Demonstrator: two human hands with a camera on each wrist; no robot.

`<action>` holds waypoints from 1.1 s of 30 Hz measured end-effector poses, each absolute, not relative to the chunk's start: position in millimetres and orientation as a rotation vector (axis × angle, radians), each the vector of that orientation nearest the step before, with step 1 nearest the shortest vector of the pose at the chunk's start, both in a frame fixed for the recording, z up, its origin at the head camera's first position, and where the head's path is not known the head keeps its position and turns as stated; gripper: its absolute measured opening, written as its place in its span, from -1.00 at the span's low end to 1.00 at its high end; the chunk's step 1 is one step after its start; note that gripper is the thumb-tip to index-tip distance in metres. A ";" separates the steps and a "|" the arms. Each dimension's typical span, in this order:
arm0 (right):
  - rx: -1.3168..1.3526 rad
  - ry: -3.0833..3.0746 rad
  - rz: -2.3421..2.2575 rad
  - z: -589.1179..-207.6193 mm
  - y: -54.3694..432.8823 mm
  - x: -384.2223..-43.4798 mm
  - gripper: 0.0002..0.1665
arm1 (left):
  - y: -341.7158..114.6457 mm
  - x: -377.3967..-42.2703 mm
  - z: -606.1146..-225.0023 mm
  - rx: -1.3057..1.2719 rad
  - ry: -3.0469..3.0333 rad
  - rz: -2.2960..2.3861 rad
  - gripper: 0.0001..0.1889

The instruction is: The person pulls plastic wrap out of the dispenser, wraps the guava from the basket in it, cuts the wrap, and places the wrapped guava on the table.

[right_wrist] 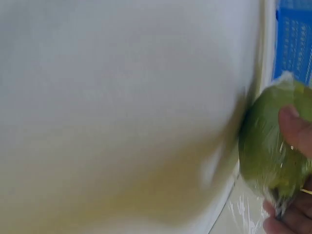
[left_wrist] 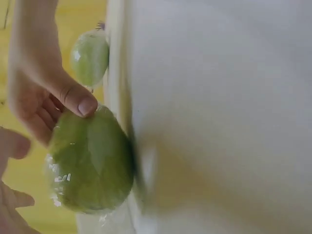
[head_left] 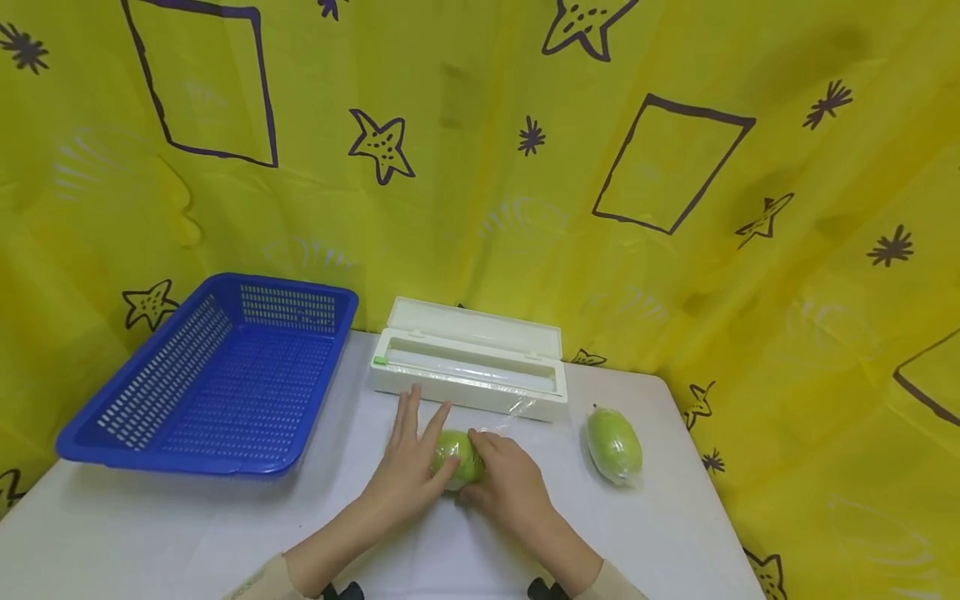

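A green fruit, shaped like a mango and wrapped in clear cling film, is between my two hands just above or on the white table. My right hand grips its right side, with the thumb pressed on the film in the left wrist view. My left hand is at the fruit's left with its fingers straight and spread, the thumb over the fruit in the head view. Gathered film shows at the end of the wrapped fruit in the right wrist view. A strip of film runs near the dispenser box.
Behind the hands stands an open white cling film box with its roll inside. A blue plastic basket is at the left. Another wrapped green fruit lies at the right. A yellow patterned curtain hangs along the table's far edge.
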State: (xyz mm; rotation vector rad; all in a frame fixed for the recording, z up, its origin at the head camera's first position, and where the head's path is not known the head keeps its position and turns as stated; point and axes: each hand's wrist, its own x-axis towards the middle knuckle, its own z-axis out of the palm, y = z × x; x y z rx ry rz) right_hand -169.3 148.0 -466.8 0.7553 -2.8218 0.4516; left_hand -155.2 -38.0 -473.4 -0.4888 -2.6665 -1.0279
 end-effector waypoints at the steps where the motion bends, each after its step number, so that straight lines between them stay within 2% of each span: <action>1: 0.759 -2.829 0.479 -466.2 150.0 -171.5 -0.02 | -40.4 -152.0 -473.0 -0.496 -2.651 -0.922 -0.29; 6: 0.739 -2.889 0.624 -463.6 159.7 -180.9 -0.05 | -45.4 -142.4 -472.5 -0.619 -2.706 -0.757 -0.28; 14: 0.716 -2.885 0.854 -468.5 163.2 -191.2 -0.02 | -47.8 -150.5 -473.7 -0.689 -2.837 -0.946 -0.09; 22: 0.744 -2.898 0.893 -474.1 160.1 -192.7 0.11 | -49.5 -159.7 -475.9 -0.647 -2.822 -1.005 -0.09; 30: 0.780 -2.894 0.744 -476.4 156.2 -197.9 0.11 | -54.5 -165.5 -475.9 -0.613 -2.802 -1.188 -0.09; 33: 0.758 -2.896 0.802 -477.2 157.7 -201.3 0.09 | -63.0 -163.3 -475.2 -0.511 -2.744 -1.308 -0.12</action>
